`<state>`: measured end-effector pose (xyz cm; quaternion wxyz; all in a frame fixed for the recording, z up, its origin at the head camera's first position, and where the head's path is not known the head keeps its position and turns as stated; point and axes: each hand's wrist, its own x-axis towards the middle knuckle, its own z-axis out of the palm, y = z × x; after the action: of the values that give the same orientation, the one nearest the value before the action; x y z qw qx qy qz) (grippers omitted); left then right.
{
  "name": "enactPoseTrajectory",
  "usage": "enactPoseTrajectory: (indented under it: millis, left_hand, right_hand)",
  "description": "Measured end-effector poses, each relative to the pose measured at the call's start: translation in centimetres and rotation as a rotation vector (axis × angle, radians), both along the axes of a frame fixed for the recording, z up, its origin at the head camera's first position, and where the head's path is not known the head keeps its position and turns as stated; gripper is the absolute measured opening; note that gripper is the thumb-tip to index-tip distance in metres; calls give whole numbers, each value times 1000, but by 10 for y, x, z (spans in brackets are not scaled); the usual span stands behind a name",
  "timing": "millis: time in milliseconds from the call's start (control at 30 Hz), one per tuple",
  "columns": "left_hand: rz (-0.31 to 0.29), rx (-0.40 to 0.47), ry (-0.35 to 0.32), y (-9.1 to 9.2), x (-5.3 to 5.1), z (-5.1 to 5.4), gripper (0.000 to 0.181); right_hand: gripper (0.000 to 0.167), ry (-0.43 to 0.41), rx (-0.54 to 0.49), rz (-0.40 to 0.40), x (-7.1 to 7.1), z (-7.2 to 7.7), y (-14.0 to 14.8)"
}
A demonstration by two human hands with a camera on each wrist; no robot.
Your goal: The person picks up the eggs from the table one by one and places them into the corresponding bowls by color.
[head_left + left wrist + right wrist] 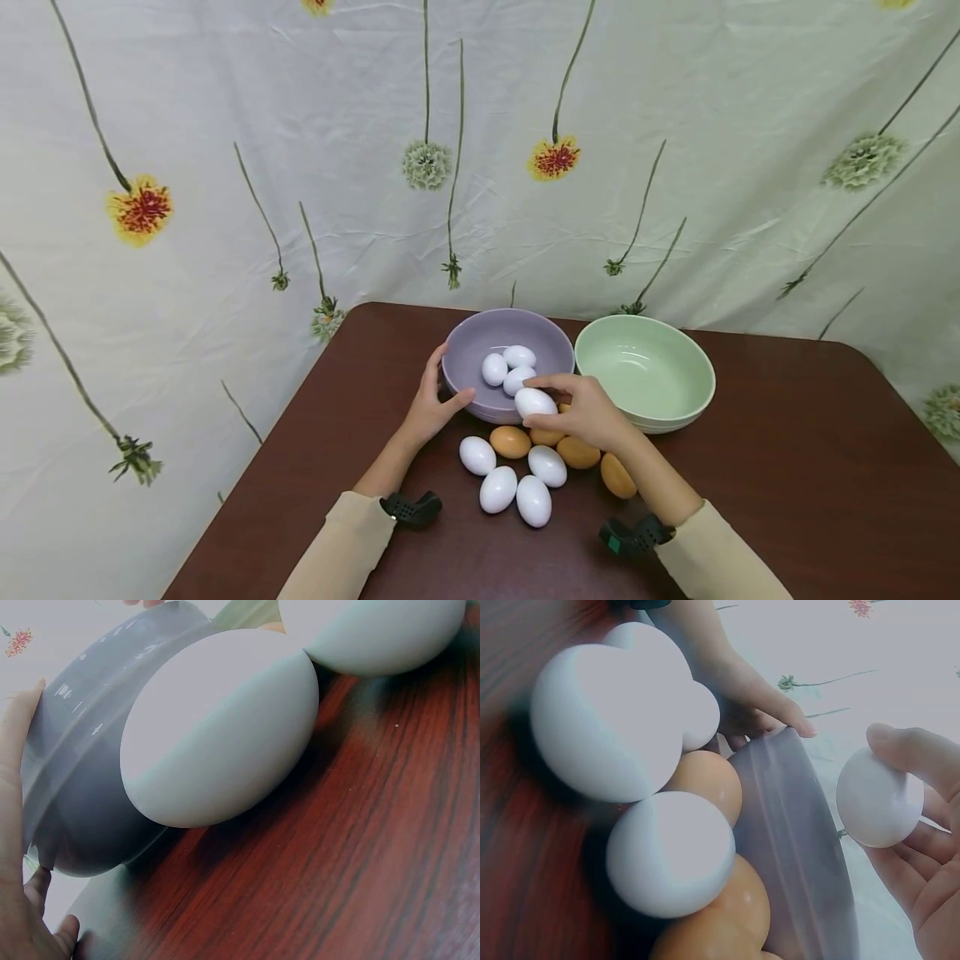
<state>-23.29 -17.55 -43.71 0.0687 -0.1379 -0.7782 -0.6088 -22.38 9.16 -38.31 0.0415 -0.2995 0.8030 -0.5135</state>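
My right hand (588, 408) pinches a white egg (534, 402) between thumb and fingers, over the near rim of a purple bowl (468, 343). The right wrist view shows the same egg (879, 802) held at the fingertips, above the bowl's rim. Three white eggs (494, 369) lie inside the bowl. My left hand (431, 408) holds the bowl at its left side, thumb at the rim and fingers spread along the outer wall. In front of the bowl lie several white eggs (498, 489) and several brown eggs (510, 442), some partly hidden by my right hand.
A light green bowl (637, 375) stands right beside the purple one, with no eggs visible in it. Both are near the back edge of the dark brown table (795, 433). Behind hangs a pale cloth (360, 125) with a flower print.
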Motion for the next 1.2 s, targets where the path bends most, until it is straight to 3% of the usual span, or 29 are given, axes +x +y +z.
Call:
enactPoseTrajectory:
  millis: [700,967,1200]
  left_hand:
    - [-14,2,37,2,-2,-3,86]
    - [3,-5,30,1,-1,-2,86]
    - [3,-8,21,0,-1,-2,86]
  right_hand:
    - [46,3,66,-58,-26,1,-32]
    - [44,47,77,-73,-36,-9,-42]
    - [43,70,146,-84,-43,-14,-47]
